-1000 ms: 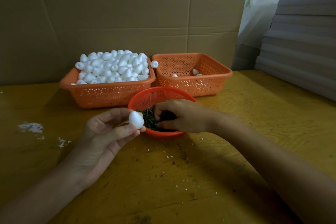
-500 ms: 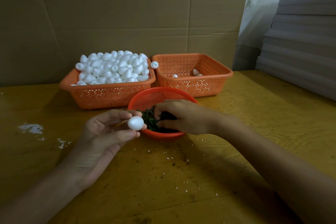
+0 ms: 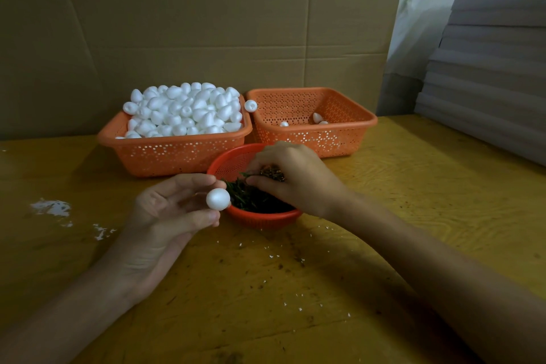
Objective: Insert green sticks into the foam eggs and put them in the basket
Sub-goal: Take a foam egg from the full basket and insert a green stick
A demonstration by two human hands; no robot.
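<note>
Head view: At a yellow wooden table point(image 3: 413, 186), a person's left hand point(image 3: 165, 216) holds a small white foam egg point(image 3: 218, 199) pinched between thumb and fingertips, palm turned up, just left of a round red plastic mesh bowl point(image 3: 260, 219) and touching nothing else. The bowl holds a heap of thin green sticks point(image 3: 251, 199). The right hand point(image 3: 292, 177) reaches into the bowl from the right, fingers curled down and pinching at the green sticks, a dark brownish clump showing beneath the palm.

Behind the bowl to the left stands a rectangular orange perforated plastic basket point(image 3: 165, 154) piled high with more white foam eggs point(image 3: 186, 109). Behind the bowl to the right, touching the first, a second orange perforated basket point(image 3: 339, 139) holds only a few eggs point(image 3: 317, 117). One stray egg point(image 3: 250, 105) sits where the two rims meet.

White foam crumbs point(image 3: 51, 207) lie on the tabletop well left of the bowl, with finer specks in front of it. Brown cardboard sheets point(image 3: 206, 23) form the backdrop behind the baskets, and a stack of grey flat boards point(image 3: 487, 68) rises far right of the bowl.
</note>
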